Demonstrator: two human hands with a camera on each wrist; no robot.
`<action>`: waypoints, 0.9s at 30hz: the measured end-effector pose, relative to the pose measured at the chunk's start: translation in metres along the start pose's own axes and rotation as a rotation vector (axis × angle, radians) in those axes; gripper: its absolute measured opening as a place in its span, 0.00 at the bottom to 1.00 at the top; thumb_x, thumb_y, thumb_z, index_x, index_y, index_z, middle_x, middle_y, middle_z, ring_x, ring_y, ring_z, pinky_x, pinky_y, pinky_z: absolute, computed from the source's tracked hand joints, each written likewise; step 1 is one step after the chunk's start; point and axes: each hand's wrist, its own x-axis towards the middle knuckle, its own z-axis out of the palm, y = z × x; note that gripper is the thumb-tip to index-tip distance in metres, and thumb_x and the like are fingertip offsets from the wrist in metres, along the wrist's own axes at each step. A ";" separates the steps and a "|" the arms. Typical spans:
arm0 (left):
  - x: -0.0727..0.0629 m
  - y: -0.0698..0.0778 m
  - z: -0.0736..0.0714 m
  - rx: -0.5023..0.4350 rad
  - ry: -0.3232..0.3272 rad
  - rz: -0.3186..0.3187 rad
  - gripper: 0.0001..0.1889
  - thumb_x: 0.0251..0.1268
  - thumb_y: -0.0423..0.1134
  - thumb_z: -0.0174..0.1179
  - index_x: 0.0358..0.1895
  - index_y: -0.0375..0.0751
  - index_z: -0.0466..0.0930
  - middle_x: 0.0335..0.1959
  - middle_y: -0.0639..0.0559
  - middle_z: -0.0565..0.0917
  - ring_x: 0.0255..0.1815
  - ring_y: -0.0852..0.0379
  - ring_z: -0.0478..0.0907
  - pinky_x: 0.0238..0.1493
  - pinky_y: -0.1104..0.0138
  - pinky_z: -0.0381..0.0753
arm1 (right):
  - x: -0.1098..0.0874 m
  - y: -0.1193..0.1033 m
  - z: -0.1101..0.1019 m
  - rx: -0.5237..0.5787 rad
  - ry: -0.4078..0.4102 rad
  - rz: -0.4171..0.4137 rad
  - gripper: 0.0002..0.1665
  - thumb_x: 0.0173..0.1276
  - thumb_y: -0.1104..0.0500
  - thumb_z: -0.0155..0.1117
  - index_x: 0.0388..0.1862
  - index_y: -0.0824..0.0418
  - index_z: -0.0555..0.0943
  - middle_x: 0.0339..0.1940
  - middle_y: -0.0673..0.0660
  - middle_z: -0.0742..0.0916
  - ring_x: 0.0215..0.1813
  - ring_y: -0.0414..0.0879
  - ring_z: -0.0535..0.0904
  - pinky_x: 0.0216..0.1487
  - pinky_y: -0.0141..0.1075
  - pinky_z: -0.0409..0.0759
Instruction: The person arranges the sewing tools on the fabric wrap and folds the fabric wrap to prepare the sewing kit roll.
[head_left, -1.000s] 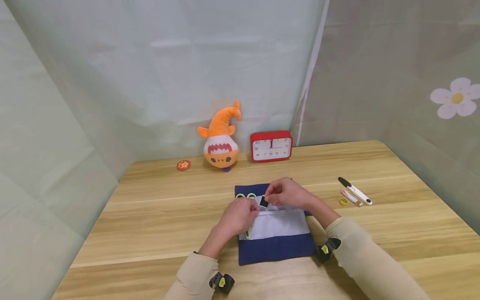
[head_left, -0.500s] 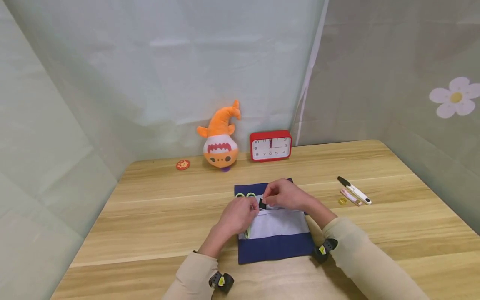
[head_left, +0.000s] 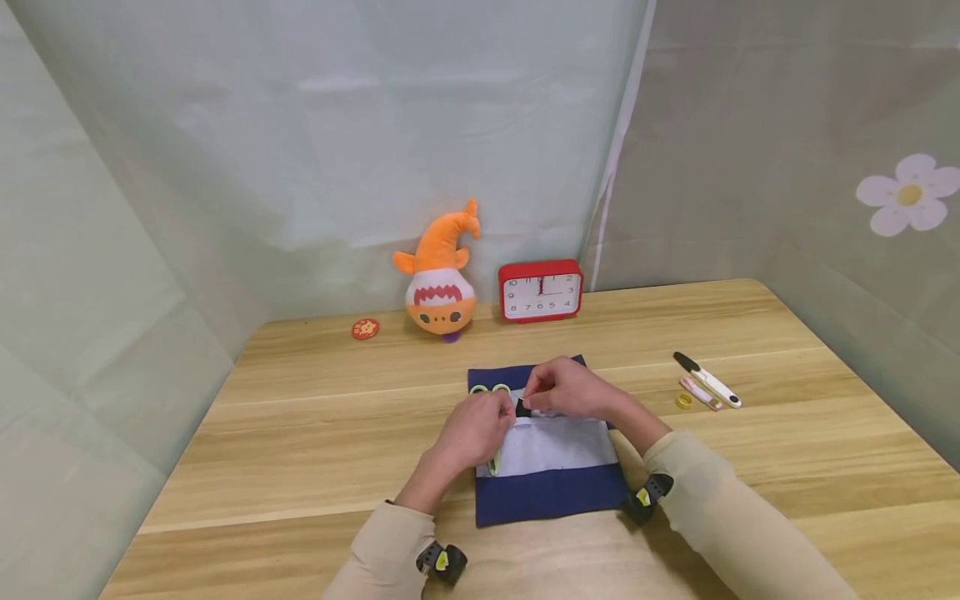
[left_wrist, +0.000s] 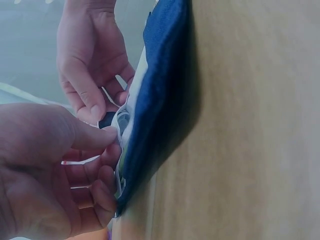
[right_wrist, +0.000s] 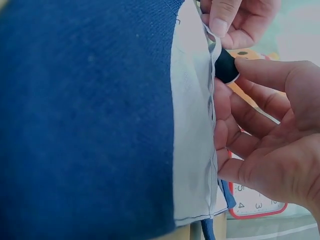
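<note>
A navy-and-white fabric roll-up pouch (head_left: 551,492) lies unfolded on the table, with a white pocket across its middle. My left hand (head_left: 471,432) pinches the pocket's upper edge near its left side. Between thumb and fingers, my right hand (head_left: 573,390) holds a small black thread spool (right_wrist: 226,67) with a white rim. The spool sits partly inside the pocket opening, beside the left fingertips. Green-handled scissors (head_left: 501,388) stick out of the pocket's left end, partly covered by the left hand. In the left wrist view the spool (left_wrist: 107,119) shows just above the pocket edge.
To the right lie a slim black-and-white tool (head_left: 708,381), a pink strip-like item (head_left: 701,393) and a small yellow ring (head_left: 683,402). A red clock (head_left: 540,292), an orange plush toy (head_left: 441,275) and a round red disc (head_left: 366,329) stand or lie along the back.
The right hand has shifted slightly left and down, and the black spool has sunk deeper into the pocket. The left hand keeps its pinch on the pocket edge.
</note>
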 end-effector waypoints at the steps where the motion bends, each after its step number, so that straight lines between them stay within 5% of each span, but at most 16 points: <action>1: 0.000 0.000 0.000 0.000 -0.001 -0.001 0.06 0.76 0.32 0.58 0.39 0.42 0.83 0.32 0.53 0.81 0.37 0.55 0.76 0.47 0.59 0.80 | 0.000 -0.001 0.000 -0.002 -0.003 0.003 0.03 0.73 0.62 0.69 0.37 0.60 0.87 0.30 0.54 0.86 0.32 0.46 0.78 0.35 0.37 0.75; 19: 0.001 -0.001 0.000 -0.003 0.009 0.011 0.06 0.77 0.32 0.56 0.37 0.41 0.80 0.30 0.51 0.80 0.37 0.54 0.77 0.46 0.58 0.79 | 0.007 -0.004 0.003 -0.028 -0.083 0.069 0.07 0.78 0.63 0.60 0.42 0.60 0.86 0.34 0.53 0.83 0.36 0.46 0.77 0.39 0.36 0.74; 27: 0.001 -0.001 0.000 0.012 0.014 0.021 0.06 0.76 0.32 0.57 0.36 0.40 0.79 0.30 0.51 0.80 0.37 0.53 0.78 0.44 0.58 0.79 | 0.006 -0.001 0.002 -0.048 -0.081 0.035 0.04 0.74 0.59 0.68 0.41 0.59 0.87 0.32 0.52 0.84 0.35 0.45 0.77 0.37 0.36 0.73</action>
